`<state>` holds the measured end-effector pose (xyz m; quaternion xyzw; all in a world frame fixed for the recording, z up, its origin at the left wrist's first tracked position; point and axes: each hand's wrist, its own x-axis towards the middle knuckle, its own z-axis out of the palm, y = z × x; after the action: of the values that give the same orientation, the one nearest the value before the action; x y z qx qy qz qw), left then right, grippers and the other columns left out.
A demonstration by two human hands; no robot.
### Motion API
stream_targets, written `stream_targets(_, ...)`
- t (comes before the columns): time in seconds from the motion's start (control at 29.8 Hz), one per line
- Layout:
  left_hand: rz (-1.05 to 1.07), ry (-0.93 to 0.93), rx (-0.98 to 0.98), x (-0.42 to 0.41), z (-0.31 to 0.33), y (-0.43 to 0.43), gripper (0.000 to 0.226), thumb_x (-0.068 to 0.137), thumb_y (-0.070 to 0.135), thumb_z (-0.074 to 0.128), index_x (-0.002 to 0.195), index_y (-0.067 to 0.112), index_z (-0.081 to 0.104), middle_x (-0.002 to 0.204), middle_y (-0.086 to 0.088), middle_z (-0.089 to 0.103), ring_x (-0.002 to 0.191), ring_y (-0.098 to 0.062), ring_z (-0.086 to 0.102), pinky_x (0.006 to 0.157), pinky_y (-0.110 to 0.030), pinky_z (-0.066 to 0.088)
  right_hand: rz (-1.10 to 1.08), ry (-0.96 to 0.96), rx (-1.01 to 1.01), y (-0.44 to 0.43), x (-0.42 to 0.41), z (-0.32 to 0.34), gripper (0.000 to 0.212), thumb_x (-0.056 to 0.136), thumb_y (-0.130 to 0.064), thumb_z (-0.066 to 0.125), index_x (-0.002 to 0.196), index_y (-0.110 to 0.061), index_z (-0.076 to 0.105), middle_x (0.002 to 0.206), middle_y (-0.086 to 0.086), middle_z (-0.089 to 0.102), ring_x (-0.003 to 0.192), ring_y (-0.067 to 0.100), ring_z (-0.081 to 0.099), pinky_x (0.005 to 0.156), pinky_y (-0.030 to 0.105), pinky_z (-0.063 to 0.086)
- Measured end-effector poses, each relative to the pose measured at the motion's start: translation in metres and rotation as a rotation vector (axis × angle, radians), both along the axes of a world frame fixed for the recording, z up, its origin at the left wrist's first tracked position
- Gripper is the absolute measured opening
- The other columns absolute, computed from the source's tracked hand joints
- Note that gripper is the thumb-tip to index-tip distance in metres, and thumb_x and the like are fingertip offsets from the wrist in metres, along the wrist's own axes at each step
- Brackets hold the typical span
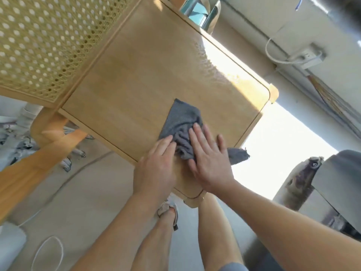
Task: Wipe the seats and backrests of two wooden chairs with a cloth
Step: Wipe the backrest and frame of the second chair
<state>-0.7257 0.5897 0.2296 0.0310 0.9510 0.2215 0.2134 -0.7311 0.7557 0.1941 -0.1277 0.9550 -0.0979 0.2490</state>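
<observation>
Both hands flat on the grey cloth [183, 126], which lies bunched on the wooden chair seat [136, 79], near the seat's front corner closest to the person.

Left hand [156, 165]: palm down, fingers extended and together, fingertips pressing the cloth's near-left edge. Not gripping, just pressing.

Right hand [209, 163]: palm down, fingers spread wide open, lying across the crumpled middle of the cloth. Also pressing, not closed around anything.

Cloth: one flat corner points up the seat toward the backrest; another corner [237, 156] sticks out past the right hand and hangs over the seat's right edge. The rest is wrinkled between and under the two hands.

Chair: light wood, seat with rounded corners, woven cane backrest [45, 42] at the seat's far-left side. Bright sunlight patch falls across the seat's far-right corner and the floor [277, 153] beyond it.

Around the seat: person's bare legs and a sandalled foot [169, 211] directly below the near corner; white cable loop [47, 253] on the floor, well left of the foot; white power strip [310, 59] with cord on the wall, well right of the seat.
</observation>
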Motion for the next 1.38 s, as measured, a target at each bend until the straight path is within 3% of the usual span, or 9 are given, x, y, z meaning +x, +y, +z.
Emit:
stream_targets(0.13,0.154,0.009,-0.074,0.033,0.001,-0.024,0.045,0.066,-0.002,0.059,0.109,0.009,0.063,0.128,-0.002,0.056,0.112,-0.026,0.054,0.075,-0.038,0.051,0.176,0.012,-0.093,-0.044,0.052,-0.002,0.064,0.093,-0.041,0.041,0.151,-0.019,0.03,0.16,-0.004,0.021,0.148,0.017,0.017,0.116,0.05,0.011)
stream_targets(0.24,0.201,0.002,-0.149,0.044,-0.002,-0.016,0.029,0.062,-0.003,0.064,0.088,0.008,0.061,0.102,-0.007,0.057,0.089,-0.031,0.052,0.056,-0.035,0.042,0.373,-0.004,-0.127,-0.028,0.052,-0.005,0.062,0.095,-0.042,0.038,0.152,-0.017,0.029,0.16,-0.003,0.02,0.149,0.017,0.014,0.117,0.051,0.012)
stream_targets(0.37,0.136,-0.048,-0.202,0.058,-0.007,0.017,0.021,0.059,0.002,0.069,0.07,0.013,0.054,0.078,-0.006,0.049,0.07,-0.028,0.048,0.052,-0.034,0.035,0.674,0.017,-0.101,0.043,0.027,-0.006,0.065,0.096,-0.046,0.034,0.154,-0.021,0.02,0.161,-0.005,0.016,0.149,0.019,0.01,0.118,0.049,0.008)
stream_targets(0.6,0.069,-0.147,-0.085,0.013,0.0,0.075,0.018,0.08,0.026,0.042,0.09,0.023,0.057,0.083,0.002,0.058,0.077,-0.025,0.058,0.068,-0.037,0.04,0.505,-0.043,-0.135,0.107,-0.044,0.015,0.071,0.081,-0.057,0.048,0.147,-0.032,0.038,0.157,-0.011,0.028,0.145,0.014,0.027,0.108,0.049,0.029)
stream_targets(0.84,0.149,0.027,-0.197,-0.056,-0.006,0.064,0.025,0.084,0.032,0.061,0.108,0.028,0.054,0.108,-0.001,0.044,0.101,-0.024,0.042,0.076,-0.036,0.04,-0.42,-0.3,-0.584,0.097,-0.054,0.043,0.074,0.076,-0.054,0.073,0.14,-0.026,0.048,0.141,-0.011,0.047,0.111,0.005,0.054,0.101,0.024,0.04)
stream_targets(0.97,0.076,-0.052,-0.045,-0.074,0.001,0.063,0.008,0.087,0.027,0.055,0.087,0.02,0.052,0.098,0.001,0.049,0.094,-0.021,0.046,0.076,-0.031,0.04,-0.329,-0.319,-0.374,0.086,-0.061,0.042,0.044,0.083,-0.02,0.071,0.125,-0.023,0.058,0.1,-0.004,0.063,0.076,0.006,0.056,0.084,0.031,0.05)
stream_targets(1.14,0.295,0.041,0.308,-0.113,0.052,0.042,0.011,0.084,0.017,0.059,0.082,0.025,0.052,0.07,0.01,0.056,0.062,-0.006,0.051,0.053,-0.013,0.036,-0.348,-0.713,-0.472,0.103,-0.116,0.078,0.015,0.079,-0.022,0.079,0.078,-0.013,0.067,0.07,0.005,0.067,0.066,0.022,0.061,0.069,0.04,0.053)
stream_targets(1.24,0.285,0.14,0.272,-0.127,0.073,0.031,0.015,0.085,0.014,0.061,0.084,0.026,0.053,0.074,0.01,0.058,0.069,-0.012,0.055,0.057,-0.016,0.037,-0.125,-0.611,-0.211,0.105,-0.16,0.112,0.016,0.079,-0.026,0.075,0.07,-0.02,0.063,0.076,0.005,0.07,0.076,0.024,0.066,0.073,0.036,0.053)
stream_targets(1.38,0.395,0.33,0.226,-0.141,0.097,0.025,0.01,0.089,0.01,0.056,0.089,0.019,0.053,0.076,0.004,0.057,0.069,-0.015,0.052,0.059,-0.026,0.035,-0.021,-0.238,-0.059,0.087,-0.219,0.155,0.01,0.08,-0.03,0.07,0.078,-0.027,0.06,0.086,-0.002,0.062,0.085,0.022,0.056,0.073,0.03,0.046)
